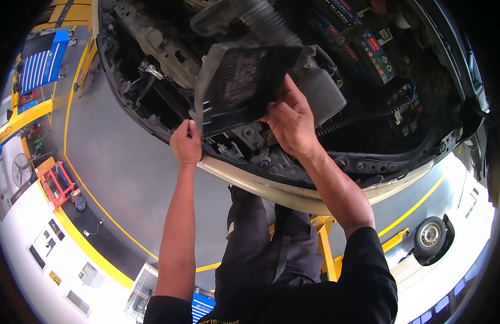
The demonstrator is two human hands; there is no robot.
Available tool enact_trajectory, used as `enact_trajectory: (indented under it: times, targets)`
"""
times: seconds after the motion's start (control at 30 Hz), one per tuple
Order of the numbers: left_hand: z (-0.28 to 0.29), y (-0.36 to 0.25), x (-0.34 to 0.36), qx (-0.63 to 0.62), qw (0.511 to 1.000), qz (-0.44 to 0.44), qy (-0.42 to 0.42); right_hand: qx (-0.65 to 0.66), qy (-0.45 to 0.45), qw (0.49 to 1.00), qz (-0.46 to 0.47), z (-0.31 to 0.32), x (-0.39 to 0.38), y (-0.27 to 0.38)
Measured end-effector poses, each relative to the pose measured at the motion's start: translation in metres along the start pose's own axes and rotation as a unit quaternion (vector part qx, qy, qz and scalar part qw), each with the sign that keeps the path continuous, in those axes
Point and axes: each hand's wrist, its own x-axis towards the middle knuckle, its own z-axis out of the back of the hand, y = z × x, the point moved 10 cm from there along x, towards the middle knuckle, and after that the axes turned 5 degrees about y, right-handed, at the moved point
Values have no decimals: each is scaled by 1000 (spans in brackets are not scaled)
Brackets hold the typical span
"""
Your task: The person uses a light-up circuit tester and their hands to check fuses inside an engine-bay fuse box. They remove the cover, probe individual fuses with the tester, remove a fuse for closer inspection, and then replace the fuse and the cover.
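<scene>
- Right hand [291, 119]: thumb and fingers closed on the near right edge of the black cover [240, 81].
- Left hand [186, 143]: fingers curled in at the cover's near left corner; whether it grips or only touches cannot be told.
- Cover: between and beyond the hands, tilted, above the engine bay; blurred, long axis uncertain. Left hand lies nearest the near corner.
- Grey box [322, 94]: just right of the right hand.
- Ribbed hose [263, 19]: beyond both hands.
- Battery [371, 51]: beyond the right hand, to its right.

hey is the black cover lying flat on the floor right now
No, the black cover is tilted up over the engine bay, gripped by the right hand.
</scene>
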Motion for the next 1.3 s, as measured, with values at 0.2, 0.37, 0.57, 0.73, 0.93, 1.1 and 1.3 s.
enact_trajectory:
  times: [0.2, 0.37, 0.57, 0.73, 0.93, 1.1, 1.3]
  targets:
    - [4, -9, 2, -47, 998, 46, -2, -6, -54, 998, -11, 39, -8, -7]
    - [0, 4, -2, -85, 991, 100, 33, 28, 61, 997, 48, 27, 0, -9]
    - [0, -3, 0, -79, 993, 85, 29, 66, 174, 975, 119, -4, 2, 8]
    - [-2, -2, 0, -86, 992, 83, 31, 59, 157, 983, 78, -9, -3, 6]
    - [-5, 2, -1, -111, 992, 67, 15, 123, 149, 981, -13, -10, 0, -5]
    - [-3, -3, 0, -116, 991, 65, 27, 127, 171, 977, -10, -13, 1, -8]
    - [-11, -1, 1, -128, 989, 68, 22, 118, 167, 976, -69, -7, -7, -14]
